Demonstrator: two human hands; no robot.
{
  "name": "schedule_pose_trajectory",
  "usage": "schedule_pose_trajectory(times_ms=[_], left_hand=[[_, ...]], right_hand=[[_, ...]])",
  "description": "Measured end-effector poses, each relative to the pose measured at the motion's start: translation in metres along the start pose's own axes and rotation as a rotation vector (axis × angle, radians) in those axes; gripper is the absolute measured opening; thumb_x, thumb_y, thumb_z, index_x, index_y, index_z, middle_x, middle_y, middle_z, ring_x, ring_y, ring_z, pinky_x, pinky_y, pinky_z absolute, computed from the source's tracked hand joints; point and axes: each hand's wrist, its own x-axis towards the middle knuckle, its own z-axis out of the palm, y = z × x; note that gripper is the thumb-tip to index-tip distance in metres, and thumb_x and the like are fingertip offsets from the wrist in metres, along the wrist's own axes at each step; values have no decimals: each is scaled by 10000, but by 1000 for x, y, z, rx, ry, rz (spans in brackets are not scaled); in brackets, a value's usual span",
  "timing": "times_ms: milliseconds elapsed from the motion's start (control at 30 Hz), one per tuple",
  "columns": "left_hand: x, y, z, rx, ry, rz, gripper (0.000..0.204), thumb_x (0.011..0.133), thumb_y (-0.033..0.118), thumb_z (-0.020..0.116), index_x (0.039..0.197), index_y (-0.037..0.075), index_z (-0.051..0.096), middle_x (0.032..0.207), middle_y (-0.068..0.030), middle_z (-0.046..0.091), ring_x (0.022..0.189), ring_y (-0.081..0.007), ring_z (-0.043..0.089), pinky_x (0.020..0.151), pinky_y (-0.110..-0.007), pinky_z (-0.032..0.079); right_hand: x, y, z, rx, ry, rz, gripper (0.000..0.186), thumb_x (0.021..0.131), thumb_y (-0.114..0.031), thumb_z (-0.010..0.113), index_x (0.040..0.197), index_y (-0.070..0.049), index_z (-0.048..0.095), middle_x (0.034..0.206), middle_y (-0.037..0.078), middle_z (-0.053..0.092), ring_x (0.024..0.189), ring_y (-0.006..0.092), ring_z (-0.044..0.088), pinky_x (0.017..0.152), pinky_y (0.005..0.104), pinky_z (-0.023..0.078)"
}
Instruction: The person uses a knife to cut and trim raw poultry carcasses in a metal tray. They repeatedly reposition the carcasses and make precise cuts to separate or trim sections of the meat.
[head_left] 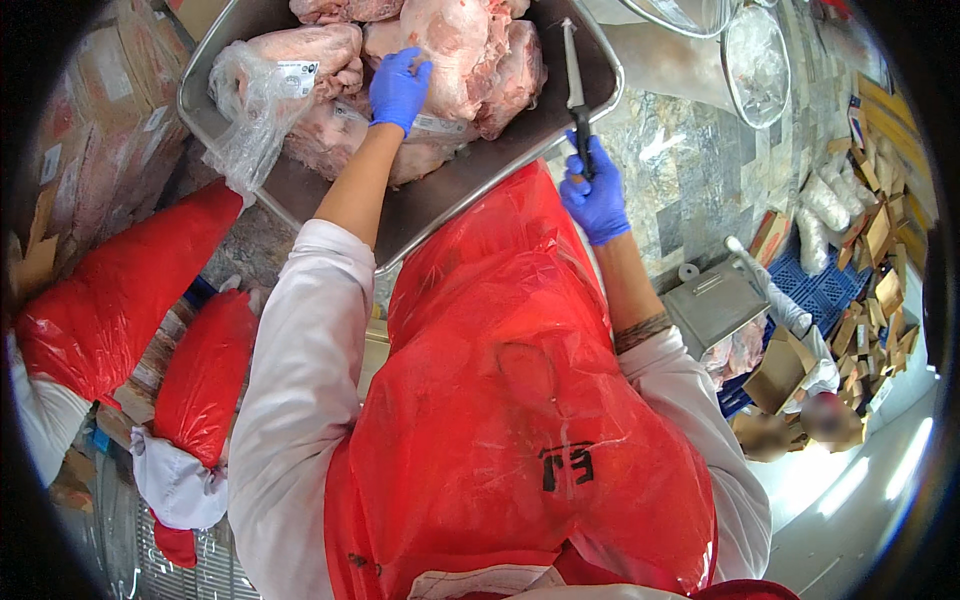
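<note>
In my right hand (597, 195), gloved in blue, is a knife (573, 75). Its dark handle lies in my fist and its narrow blade points away from me, over the right side of the metal tub (245, 190). My left hand (398, 92), in a matching glove, presses curled fingers against a large pale-pink piece of meat (445, 50) inside the tub. Several other raw cuts lie around it. A clear plastic bag (250, 120) with a white label hangs over the tub's left rim.
Two people in red plastic sleeves or aprons (130, 290) are close on my left, beside stacked cardboard boxes (105, 110). To the right stand a metal container (715, 305), a blue pallet (815, 290) and torn cardboard (880, 260). Hoop-rimmed clear bags (755, 65) are at upper right.
</note>
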Motion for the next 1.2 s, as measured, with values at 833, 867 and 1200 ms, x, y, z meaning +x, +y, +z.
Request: schedule_pose_trajectory(times_ms=[833,867,1200], left_hand=[[85,88,67,649,-241,236,382,918,403,536,916,81,742,1003,-191,715,938,-383,674,808,-455,538],[83,79,62,615,-192,233,388,912,397,579,916,40,732,969,-178,734,882,-341,699,810,-427,531],[7,121,22,-774,-84,-348,232,926,250,710,978,24,725,707,28,577,577,-48,487,498,-211,369]], right_hand=[[-49,-75,-48,-664,186,-75,225,976,-249,627,1019,-33,678,652,22,596,426,84,473,383,241,333],[-46,-76,-46,-708,166,-74,247,980,-248,621,1067,-25,680,657,18,597,435,82,475,394,236,337],[-40,-81,-38,-751,142,-110,220,971,-258,640,903,-51,667,639,9,588,440,73,477,385,237,344]])
